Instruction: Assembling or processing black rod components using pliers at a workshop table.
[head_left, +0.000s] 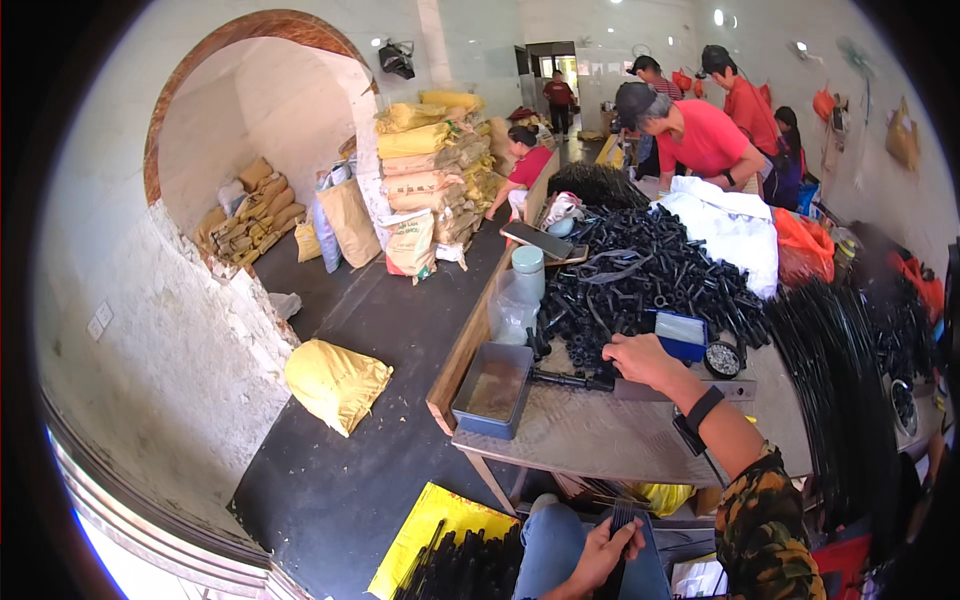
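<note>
My left hand (pixel 600 552) is low over my jeans, its fingers closed around a bundle of thin dark rods (pixel 622 516). My right hand (pixel 642 360) reaches over the table (pixel 620 440) at the near edge of a heap of small black plastic parts (pixel 650 265). Its fingers are curled together, and whatever is between them is hidden. Just below that hand lies a flat metal bar (pixel 650 391), with a black rod-shaped tool (pixel 572 379) to its left. To its right are a blue box of pale thin pieces (pixel 681 330) and a round black dish of small light bits (pixel 722 359).
A grey-blue tray (pixel 493 390) sits at the table's left corner. Long black rods (pixel 840 390) hang along the right side. A yellow sack (pixel 337 385) lies on the floor, beyond it stacked sacks (pixel 425 185). Several people work farther back, one in red (pixel 703 140) leaning over the table.
</note>
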